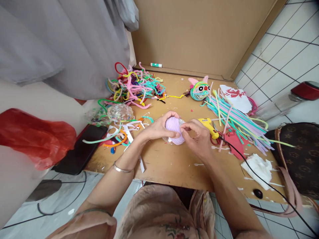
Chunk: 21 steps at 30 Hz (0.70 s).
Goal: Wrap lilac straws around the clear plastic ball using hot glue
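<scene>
1. We see the left hand [159, 127] clasped around a lilac wrapped ball [173, 130], fingers curled over its top and near side.
2. The right hand [196, 134] pinches the ball's right end, thumb and fingertips closed on it.
3. The ball sits between both hands, just above the middle of the wooden bench [169, 162].
4. A yellow glue gun [208, 125] lies just beyond the right hand, its black cord trailing off the bench edge.
5. Straight pastel pipe cleaners [236, 122] lie to the right, a tangled heap [136, 84] at the back left.
6. A finished cat-faced ball [199, 90] rests near the back.
</scene>
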Each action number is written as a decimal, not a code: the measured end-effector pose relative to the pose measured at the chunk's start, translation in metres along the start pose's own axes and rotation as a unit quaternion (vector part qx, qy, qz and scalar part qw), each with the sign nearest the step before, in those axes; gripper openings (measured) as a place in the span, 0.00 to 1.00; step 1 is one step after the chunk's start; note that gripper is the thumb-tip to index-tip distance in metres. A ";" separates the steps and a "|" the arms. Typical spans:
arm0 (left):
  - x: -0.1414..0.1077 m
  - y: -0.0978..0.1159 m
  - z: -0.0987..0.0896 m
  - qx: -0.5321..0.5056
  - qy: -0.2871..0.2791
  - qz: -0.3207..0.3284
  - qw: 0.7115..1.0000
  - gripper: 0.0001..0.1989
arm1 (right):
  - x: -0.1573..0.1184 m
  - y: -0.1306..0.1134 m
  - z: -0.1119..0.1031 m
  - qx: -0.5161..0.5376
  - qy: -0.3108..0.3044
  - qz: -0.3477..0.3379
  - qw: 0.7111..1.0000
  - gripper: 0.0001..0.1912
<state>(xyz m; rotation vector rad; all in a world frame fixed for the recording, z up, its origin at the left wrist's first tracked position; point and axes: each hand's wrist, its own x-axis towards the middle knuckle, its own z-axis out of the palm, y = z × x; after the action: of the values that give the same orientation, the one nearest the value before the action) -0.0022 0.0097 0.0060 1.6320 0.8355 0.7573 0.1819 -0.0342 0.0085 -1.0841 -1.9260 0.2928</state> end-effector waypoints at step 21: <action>0.001 0.000 0.000 0.119 0.057 0.043 0.990 0.28 | -0.001 0.003 -0.002 0.005 0.002 -0.039 0.999 0.05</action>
<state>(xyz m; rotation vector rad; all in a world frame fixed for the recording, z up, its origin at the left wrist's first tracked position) -0.0014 0.0102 0.0061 1.8595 0.9711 0.8446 0.1852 -0.0341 0.0072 -0.9996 -1.9567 0.2558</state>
